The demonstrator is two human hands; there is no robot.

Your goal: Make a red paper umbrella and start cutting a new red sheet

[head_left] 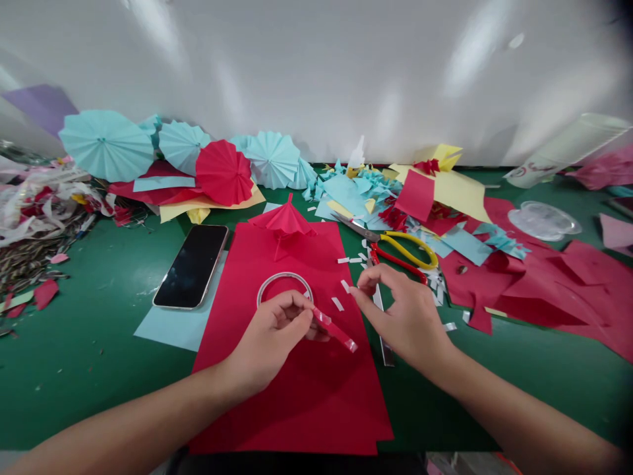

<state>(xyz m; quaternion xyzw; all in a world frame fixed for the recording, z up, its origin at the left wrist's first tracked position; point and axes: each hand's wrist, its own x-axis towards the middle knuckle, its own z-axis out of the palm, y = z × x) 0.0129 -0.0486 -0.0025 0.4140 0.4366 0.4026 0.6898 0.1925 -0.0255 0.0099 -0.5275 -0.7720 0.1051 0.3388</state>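
Note:
My left hand [274,340] pinches a narrow red paper strip [339,333], which slants down to the right and bears shiny clear patches, apparently tape. The fingers of my right hand [403,313] are closed at a small white slip [345,286], which shows at their tips. A pale ring, apparently a tape roll [260,285], lies behind my left hand on a big red paper sheet [281,422]. Further back on that sheet stands a small pleated red paper umbrella [287,221]. Another white slip [337,303] lies between the hands.
Yellow-and-red-handled scissors [405,243] and a metal strip [387,353] lie on the right. A phone [192,267] rests on the left. Pleated blue paper discs [106,145] line the back wall. Red paper scraps [554,297] cover the right side; a tangled pile [44,204] sits far left.

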